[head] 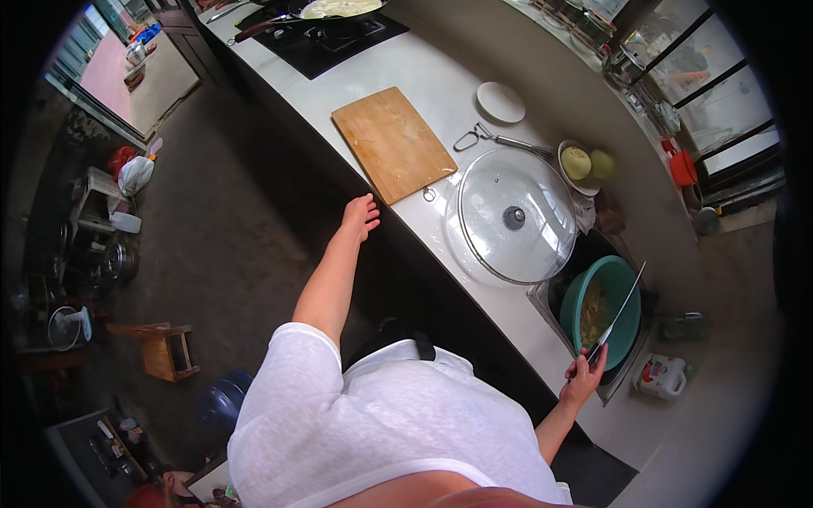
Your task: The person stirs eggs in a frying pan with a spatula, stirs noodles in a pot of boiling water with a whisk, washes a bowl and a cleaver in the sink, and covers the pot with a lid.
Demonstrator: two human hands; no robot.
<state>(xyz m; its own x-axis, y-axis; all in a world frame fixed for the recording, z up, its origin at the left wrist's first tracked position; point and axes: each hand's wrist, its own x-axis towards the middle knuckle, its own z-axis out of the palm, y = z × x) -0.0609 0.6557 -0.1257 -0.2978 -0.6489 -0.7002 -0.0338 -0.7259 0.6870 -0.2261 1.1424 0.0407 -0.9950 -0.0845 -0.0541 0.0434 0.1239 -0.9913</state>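
My right hand [585, 376] grips the dark handle of a kitchen knife [624, 303], whose long blade points away over a green plastic basin [567, 308]. Pale, yellowish pieces of food [592, 314] lie inside the basin, which stands in the sink [546, 305]. Empty, with its fingers loosely apart, my left hand [362, 217] hangs by the counter's front edge. Just beyond it is the near corner of a wooden cutting board [394, 146], with a metal ring at one end. Whether the fingers touch the counter edge is hard to tell.
A large glass lid [516, 190] lies between board and sink. Behind it are a peeler [467, 140], a whisk [521, 145], a white plate [500, 102] and a bowl of round fruit [576, 163]. A frying pan [292, 17] sits on the black cooktop [324, 47]. A wooden stool [162, 352] stands behind.
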